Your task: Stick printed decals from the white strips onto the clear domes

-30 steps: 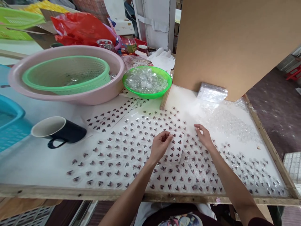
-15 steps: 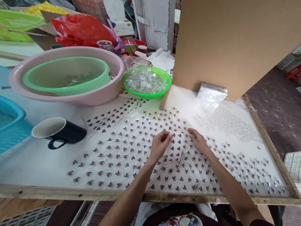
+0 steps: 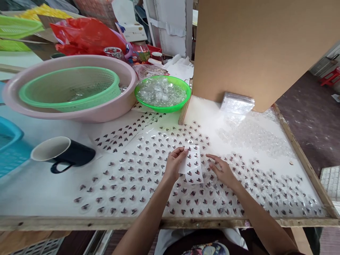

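My left hand [image 3: 174,164] pinches the left edge of a white sticker sheet [image 3: 194,165], printed with small dark-and-pink figures in rows. The sheet is raised over the table's near middle. To its right, my right hand [image 3: 223,173] hovers apart from it, index finger stretched out and thumb separate, with nothing visible between them. Beneath and around both hands lie many clear round discs [image 3: 143,170] bearing the same small printed figure. Plain clear discs [image 3: 255,136] are spread on the table's right side.
A dark mug [image 3: 79,152] lies on its side at left. Behind it stand a pink basin [image 3: 106,115] with a green strainer [image 3: 71,107] and a bright green bowl [image 3: 162,109] of clear pieces. A cardboard sheet [image 3: 252,46] rises at back right; wooden strips [image 3: 127,222] edge the table.
My right hand has moved lower and its fingers have spread. The sticker sheet, still in my left hand, has turned to face the camera more. The view has shifted slightly.
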Demonstrator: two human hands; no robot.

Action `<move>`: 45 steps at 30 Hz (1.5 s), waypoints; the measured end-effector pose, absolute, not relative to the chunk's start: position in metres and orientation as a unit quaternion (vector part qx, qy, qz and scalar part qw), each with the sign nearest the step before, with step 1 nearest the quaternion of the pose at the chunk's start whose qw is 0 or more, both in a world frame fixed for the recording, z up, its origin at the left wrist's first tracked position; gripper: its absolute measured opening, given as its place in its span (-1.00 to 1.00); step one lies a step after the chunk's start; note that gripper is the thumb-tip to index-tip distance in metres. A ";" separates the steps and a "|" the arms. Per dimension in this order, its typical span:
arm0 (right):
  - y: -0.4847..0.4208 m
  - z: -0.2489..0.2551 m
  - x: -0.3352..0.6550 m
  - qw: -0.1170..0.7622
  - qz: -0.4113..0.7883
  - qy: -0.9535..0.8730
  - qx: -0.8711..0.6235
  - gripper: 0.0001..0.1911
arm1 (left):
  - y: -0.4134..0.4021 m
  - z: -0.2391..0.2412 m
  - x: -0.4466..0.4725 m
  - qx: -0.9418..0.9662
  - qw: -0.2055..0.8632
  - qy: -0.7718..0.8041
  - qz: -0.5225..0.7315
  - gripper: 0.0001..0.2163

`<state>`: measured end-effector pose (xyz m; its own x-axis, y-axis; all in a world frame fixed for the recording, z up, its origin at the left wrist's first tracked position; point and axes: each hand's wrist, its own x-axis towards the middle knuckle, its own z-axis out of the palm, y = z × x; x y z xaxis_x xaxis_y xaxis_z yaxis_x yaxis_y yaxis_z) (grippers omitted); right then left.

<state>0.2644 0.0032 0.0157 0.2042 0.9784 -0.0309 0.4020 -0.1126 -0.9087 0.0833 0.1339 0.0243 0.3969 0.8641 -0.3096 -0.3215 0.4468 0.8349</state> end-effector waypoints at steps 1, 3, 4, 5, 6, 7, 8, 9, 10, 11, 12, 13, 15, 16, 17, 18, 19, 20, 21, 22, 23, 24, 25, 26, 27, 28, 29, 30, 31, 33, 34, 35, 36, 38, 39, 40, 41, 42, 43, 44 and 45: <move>0.000 0.014 0.273 0.406 0.326 -0.515 -0.681 -0.50 | 0.134 0.025 0.083 0.351 0.760 0.388 0.387 -0.63; -0.006 0.006 0.295 0.387 0.260 -0.493 -0.735 -0.45 | 0.133 0.026 0.083 0.347 0.762 0.392 0.380 -0.64; -0.009 0.001 0.308 0.375 0.224 -0.485 -0.758 -0.42 | 0.133 0.026 0.083 0.346 0.764 0.392 0.379 -0.64; -0.013 -0.006 0.320 0.361 0.190 -0.483 -0.775 -0.38 | 0.133 0.026 0.083 0.345 0.764 0.392 0.378 -0.64; -0.016 -0.013 0.332 0.346 0.162 -0.487 -0.785 -0.35 | 0.133 0.027 0.083 0.345 0.764 0.391 0.379 -0.64; -0.020 -0.019 0.341 0.332 0.143 -0.494 -0.791 -0.32 | 0.133 0.027 0.083 0.345 0.763 0.390 0.382 -0.65; -0.022 -0.025 0.346 0.318 0.133 -0.502 -0.793 -0.30 | 0.133 0.027 0.083 0.346 0.763 0.389 0.382 -0.65; -0.024 -0.031 0.349 0.306 0.130 -0.512 -0.792 -0.29 | 0.132 0.027 0.084 0.346 0.764 0.388 0.382 -0.66; -0.026 -0.035 0.349 0.298 0.132 -0.522 -0.789 -0.29 | 0.132 0.026 0.084 0.346 0.765 0.387 0.381 -0.66; -0.026 -0.038 0.346 0.293 0.134 -0.532 -0.783 -0.30 | 0.132 0.026 0.084 0.345 0.767 0.386 0.379 -0.66; -0.026 -0.039 0.341 0.292 0.138 -0.542 -0.776 -0.30 | 0.132 0.026 0.084 0.342 0.770 0.384 0.377 -0.66; -0.025 -0.040 0.335 0.292 0.141 -0.551 -0.769 -0.31 | 0.132 0.025 0.084 0.337 0.774 0.382 0.376 -0.66; -0.022 -0.039 0.322 0.293 0.152 -0.565 -0.756 -0.32 | 0.132 0.024 0.084 0.316 0.786 0.377 0.374 -0.67; -0.021 -0.038 0.316 0.293 0.159 -0.573 -0.749 -0.33 | 0.132 0.024 0.084 0.303 0.793 0.374 0.373 -0.67; -0.019 -0.038 0.311 0.294 0.167 -0.580 -0.741 -0.34 | 0.133 0.023 0.084 0.290 0.800 0.371 0.372 -0.67; -0.019 -0.037 0.306 0.295 0.173 -0.588 -0.733 -0.34 | 0.132 0.023 0.084 0.281 0.804 0.369 0.372 -0.66; -0.019 -0.037 0.302 0.297 0.179 -0.595 -0.725 -0.35 | 0.132 0.022 0.084 0.275 0.804 0.370 0.375 -0.66; -0.020 -0.038 0.299 0.300 0.182 -0.601 -0.718 -0.36 | 0.131 0.022 0.084 0.270 0.803 0.373 0.379 -0.65; -0.021 -0.039 0.297 0.303 0.184 -0.605 -0.713 -0.36 | 0.130 0.022 0.083 0.265 0.801 0.376 0.384 -0.63; -0.023 -0.040 0.295 0.306 0.183 -0.607 -0.711 -0.37 | 0.129 0.022 0.083 0.259 0.800 0.378 0.388 -0.62; -0.025 -0.042 0.294 0.309 0.183 -0.606 -0.709 -0.37 | 0.128 0.022 0.083 0.253 0.798 0.381 0.392 -0.60; -0.026 -0.044 0.293 0.310 0.185 -0.607 -0.708 -0.36 | 0.128 0.021 0.082 0.249 0.798 0.383 0.393 -0.59; -0.027 -0.046 0.293 0.311 0.187 -0.606 -0.708 -0.36 | 0.128 0.021 0.082 0.245 0.798 0.384 0.396 -0.59; -0.028 -0.048 0.292 0.311 0.192 -0.607 -0.706 -0.35 | 0.128 0.020 0.082 0.242 0.797 0.384 0.398 -0.59; -0.028 -0.050 0.291 0.310 0.198 -0.607 -0.704 -0.34 | 0.128 0.020 0.081 0.240 0.797 0.384 0.399 -0.60; -0.029 -0.050 0.290 0.310 0.206 -0.609 -0.701 -0.34 | 0.128 0.019 0.081 0.240 0.798 0.382 0.399 -0.60; -0.029 -0.050 0.288 0.308 0.215 -0.610 -0.698 -0.33 | 0.127 0.018 0.081 0.239 0.799 0.381 0.398 -0.62; -0.030 -0.049 0.285 0.302 0.227 -0.609 -0.698 -0.33 | 0.127 0.017 0.080 0.239 0.800 0.380 0.398 -0.63; -0.031 -0.047 0.282 0.290 0.241 -0.605 -0.701 -0.33 | 0.126 0.017 0.080 0.240 0.802 0.378 0.396 -0.64; -0.033 -0.042 0.275 0.261 0.266 -0.590 -0.716 -0.33 | 0.125 0.016 0.080 0.241 0.805 0.374 0.392 -0.67; -0.034 -0.040 0.271 0.251 0.276 -0.583 -0.722 -0.35 | 0.125 0.016 0.079 0.241 0.807 0.372 0.390 -0.68; -0.035 -0.037 0.267 0.250 0.283 -0.580 -0.722 -0.36 | 0.125 0.016 0.079 0.241 0.808 0.370 0.389 -0.69; -0.036 -0.035 0.264 0.256 0.288 -0.581 -0.717 -0.36 | 0.125 0.016 0.079 0.239 0.809 0.369 0.389 -0.69; -0.038 -0.032 0.257 0.277 0.297 -0.593 -0.695 -0.37 | 0.126 0.017 0.079 0.235 0.811 0.368 0.390 -0.69; -0.039 -0.031 0.254 0.283 0.304 -0.599 -0.684 -0.37 | 0.126 0.017 0.079 0.233 0.811 0.367 0.390 -0.69; -0.040 -0.030 0.251 0.287 0.314 -0.603 -0.675 -0.37 | 0.126 0.018 0.079 0.232 0.812 0.368 0.390 -0.69; -0.042 -0.028 0.248 0.287 0.326 -0.604 -0.668 -0.38 | 0.126 0.018 0.079 0.232 0.812 0.368 0.390 -0.69; -0.044 -0.026 0.245 0.287 0.339 -0.603 -0.663 -0.39 | 0.127 0.018 0.079 0.232 0.811 0.369 0.390 -0.70; -0.045 -0.024 0.242 0.286 0.352 -0.601 -0.658 -0.40 | 0.127 0.019 0.078 0.233 0.811 0.369 0.390 -0.71; -0.046 -0.021 0.240 0.286 0.365 -0.599 -0.654 -0.41 | 0.127 0.019 0.078 0.234 0.810 0.369 0.391 -0.72; -0.047 -0.017 0.238 0.286 0.376 -0.598 -0.648 -0.41 | 0.127 0.020 0.078 0.235 0.809 0.369 0.392 -0.73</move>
